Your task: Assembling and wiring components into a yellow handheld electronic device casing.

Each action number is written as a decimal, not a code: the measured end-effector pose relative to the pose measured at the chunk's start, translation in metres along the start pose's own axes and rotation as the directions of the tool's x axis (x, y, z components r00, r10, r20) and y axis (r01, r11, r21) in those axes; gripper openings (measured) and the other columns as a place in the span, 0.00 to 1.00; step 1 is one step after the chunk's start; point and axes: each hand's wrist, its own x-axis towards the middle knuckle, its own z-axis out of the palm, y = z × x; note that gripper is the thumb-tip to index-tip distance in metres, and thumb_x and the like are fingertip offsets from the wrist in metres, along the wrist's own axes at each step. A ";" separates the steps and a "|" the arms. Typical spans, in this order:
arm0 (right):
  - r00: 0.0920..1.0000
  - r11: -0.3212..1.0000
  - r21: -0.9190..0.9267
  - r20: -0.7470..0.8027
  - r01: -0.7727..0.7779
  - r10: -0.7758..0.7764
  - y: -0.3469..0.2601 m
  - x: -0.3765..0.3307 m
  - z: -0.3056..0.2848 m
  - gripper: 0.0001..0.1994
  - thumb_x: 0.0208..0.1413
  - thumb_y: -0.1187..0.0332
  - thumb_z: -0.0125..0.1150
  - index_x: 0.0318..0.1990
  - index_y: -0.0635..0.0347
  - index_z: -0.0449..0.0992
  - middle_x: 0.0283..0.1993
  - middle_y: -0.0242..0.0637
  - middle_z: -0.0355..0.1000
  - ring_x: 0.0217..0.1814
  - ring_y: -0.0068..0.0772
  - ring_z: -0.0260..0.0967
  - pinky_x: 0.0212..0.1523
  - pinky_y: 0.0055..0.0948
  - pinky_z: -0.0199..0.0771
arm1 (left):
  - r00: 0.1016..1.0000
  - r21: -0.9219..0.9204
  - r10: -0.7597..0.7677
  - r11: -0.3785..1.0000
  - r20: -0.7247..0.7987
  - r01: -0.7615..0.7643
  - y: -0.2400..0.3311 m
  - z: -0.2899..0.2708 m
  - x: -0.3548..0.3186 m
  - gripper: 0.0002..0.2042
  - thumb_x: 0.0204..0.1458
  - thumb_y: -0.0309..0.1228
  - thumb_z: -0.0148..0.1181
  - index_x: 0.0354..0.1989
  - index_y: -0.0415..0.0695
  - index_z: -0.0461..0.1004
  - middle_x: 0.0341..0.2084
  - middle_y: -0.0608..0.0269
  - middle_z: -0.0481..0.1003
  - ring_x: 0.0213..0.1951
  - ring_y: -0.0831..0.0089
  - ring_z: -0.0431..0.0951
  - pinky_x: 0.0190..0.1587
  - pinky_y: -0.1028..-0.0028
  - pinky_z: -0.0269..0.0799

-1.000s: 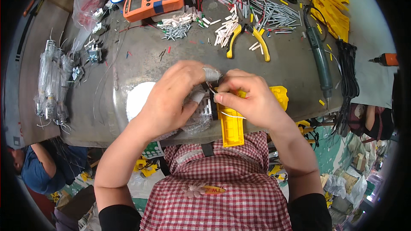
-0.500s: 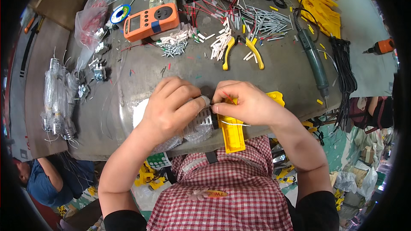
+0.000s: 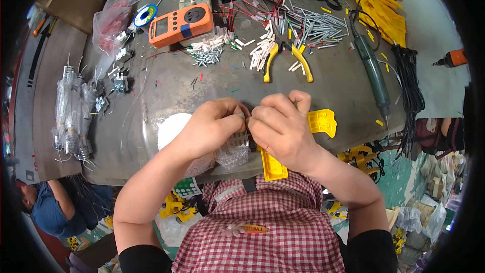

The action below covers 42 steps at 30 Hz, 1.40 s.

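Above the table's front edge, my left hand and my right hand meet, fingers pinched together. What sits between their fingertips is hidden. Below my left hand lies a slotted metal heater tube, with clear bubble wrap around it. A yellow plastic housing juts over the table edge under my right hand, and its angled end shows past the wrist. Left of my left hand rests a round white piece. Beyond both hands stand yellow-handled pliers, jaws pointing away.
An orange meter lies at the back left, near a solder spool. Farther back are metal rods and white ceramic pieces. A soldering iron is at right, beside black cables. Wrapped heater parts lie left.
My right hand has rolled over, its fingers folding closer against my left fingertips. The red wire and white wire seen beside it before are now hidden. My left hand has turned slightly.
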 end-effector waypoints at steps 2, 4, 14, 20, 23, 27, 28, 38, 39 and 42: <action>0.989 0.970 0.199 -0.014 -0.140 0.146 0.006 -0.001 0.002 0.05 0.44 0.70 0.62 0.30 0.55 0.72 0.32 0.29 0.68 0.40 0.30 0.67 0.44 0.37 0.54 | 0.987 0.077 0.153 0.986 -0.050 -0.149 0.002 0.001 -0.005 0.07 0.39 0.27 0.62 0.25 0.38 0.71 0.33 0.58 0.72 0.42 0.61 0.69 0.45 0.67 0.64; 0.965 0.889 0.376 0.087 -0.261 0.246 0.016 -0.001 0.001 0.05 0.46 0.70 0.62 0.30 0.56 0.73 0.31 0.30 0.69 0.39 0.31 0.67 0.44 0.35 0.55 | 0.745 0.519 0.666 0.650 -0.036 -0.556 0.000 -0.003 -0.008 0.08 0.40 0.28 0.62 0.27 0.39 0.71 0.36 0.56 0.72 0.44 0.61 0.70 0.47 0.68 0.64; 0.982 0.927 0.330 0.005 -0.181 0.190 0.013 -0.001 -0.001 0.05 0.47 0.69 0.63 0.30 0.57 0.74 0.31 0.30 0.71 0.38 0.33 0.67 0.45 0.33 0.57 | 0.988 0.091 0.147 0.985 -0.039 -0.143 0.001 -0.002 -0.011 0.15 0.33 0.27 0.68 0.32 0.44 0.73 0.43 0.59 0.69 0.47 0.56 0.68 0.50 0.59 0.61; 0.912 0.608 0.680 0.293 -0.409 0.287 0.021 0.002 -0.001 0.05 0.46 0.68 0.63 0.30 0.55 0.74 0.32 0.29 0.71 0.41 0.31 0.67 0.45 0.32 0.54 | 0.557 0.791 0.828 0.295 0.069 -0.536 0.000 0.001 -0.012 0.10 0.38 0.26 0.65 0.29 0.41 0.70 0.42 0.59 0.70 0.47 0.57 0.67 0.52 0.62 0.60; 0.992 0.960 0.248 0.009 -0.126 0.128 0.010 0.005 -0.006 0.05 0.45 0.71 0.63 0.29 0.58 0.73 0.32 0.30 0.72 0.40 0.35 0.68 0.44 0.32 0.59 | 0.851 0.351 0.522 0.808 -0.056 -0.473 -0.002 0.005 -0.013 0.07 0.41 0.26 0.62 0.27 0.40 0.70 0.43 0.59 0.70 0.46 0.60 0.68 0.53 0.64 0.59; 0.945 0.815 0.479 0.141 -0.326 0.295 0.019 -0.001 0.001 0.04 0.46 0.69 0.62 0.29 0.55 0.73 0.31 0.28 0.69 0.42 0.31 0.66 0.46 0.35 0.54 | 0.780 0.455 0.618 0.726 -0.102 -0.516 -0.008 -0.002 -0.016 0.07 0.42 0.28 0.62 0.26 0.41 0.70 0.41 0.60 0.72 0.46 0.60 0.69 0.54 0.65 0.58; 0.930 0.740 0.563 0.213 -0.367 0.299 0.020 -0.001 0.000 0.04 0.46 0.69 0.62 0.29 0.55 0.73 0.31 0.28 0.69 0.42 0.30 0.66 0.46 0.35 0.54 | 0.610 0.742 0.791 0.430 -0.035 -0.515 -0.005 -0.001 -0.017 0.07 0.41 0.27 0.61 0.25 0.41 0.70 0.41 0.60 0.72 0.46 0.60 0.69 0.54 0.65 0.58; 0.961 0.846 0.457 0.153 -0.276 0.231 0.018 0.001 -0.003 0.05 0.47 0.69 0.62 0.29 0.56 0.73 0.32 0.29 0.70 0.42 0.32 0.67 0.45 0.33 0.56 | 0.628 0.642 0.758 0.573 -0.178 -0.510 -0.009 0.006 -0.020 0.07 0.39 0.27 0.62 0.25 0.41 0.70 0.37 0.60 0.73 0.42 0.62 0.71 0.52 0.66 0.60; 0.924 0.718 0.583 0.261 -0.381 0.279 0.020 0.000 -0.001 0.04 0.47 0.68 0.62 0.29 0.54 0.73 0.31 0.27 0.70 0.42 0.31 0.66 0.46 0.35 0.54 | 0.626 0.643 0.760 0.569 -0.173 -0.513 -0.008 0.003 -0.019 0.07 0.39 0.27 0.62 0.25 0.41 0.70 0.37 0.60 0.73 0.42 0.62 0.71 0.52 0.66 0.60; 0.902 0.623 0.653 0.344 -0.430 0.261 0.020 0.002 -0.001 0.04 0.46 0.69 0.62 0.28 0.54 0.72 0.32 0.27 0.69 0.43 0.30 0.65 0.46 0.37 0.51 | 0.363 0.898 0.894 -0.089 0.263 -0.430 -0.007 -0.003 -0.020 0.06 0.37 0.27 0.61 0.25 0.43 0.72 0.38 0.62 0.73 0.41 0.62 0.70 0.54 0.61 0.57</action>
